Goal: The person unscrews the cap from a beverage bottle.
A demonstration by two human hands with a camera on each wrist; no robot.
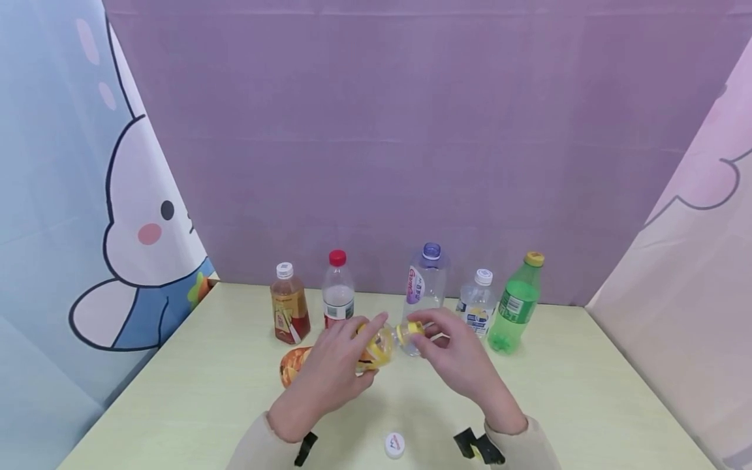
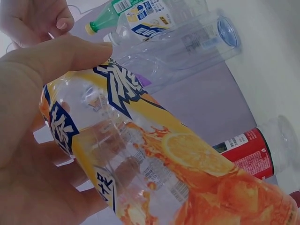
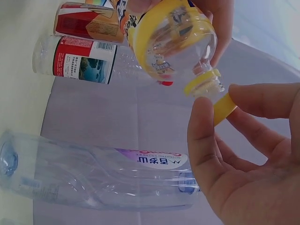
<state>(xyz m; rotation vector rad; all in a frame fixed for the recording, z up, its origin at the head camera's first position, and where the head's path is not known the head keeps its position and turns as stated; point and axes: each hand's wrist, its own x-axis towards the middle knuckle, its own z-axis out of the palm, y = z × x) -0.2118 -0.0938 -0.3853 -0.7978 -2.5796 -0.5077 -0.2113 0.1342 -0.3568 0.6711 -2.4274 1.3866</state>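
Note:
My left hand (image 1: 339,362) grips an orange-drink bottle (image 2: 187,154) round its printed label, the thumb along one side. The bottle lies tilted sideways above the table, its neck toward the right. My right hand (image 1: 449,349) pinches a yellow cap (image 3: 225,108) between thumb and fingers. In the right wrist view the cap sits just off the bottle's mouth, whose clear threads and yellow ring (image 3: 201,82) show. Behind the hands stands a tall clear bottle (image 1: 427,281) with a bluish, uncapped mouth. A loose white cap (image 1: 395,445) lies on the table between the forearms.
Along the table's (image 1: 176,391) back stand a brown tea bottle (image 1: 290,307), a red-capped clear bottle (image 1: 338,287), a small white-capped bottle (image 1: 477,300) and a green bottle (image 1: 516,303) with a yellow cap. A purple cloth (image 1: 411,143) hangs behind them.

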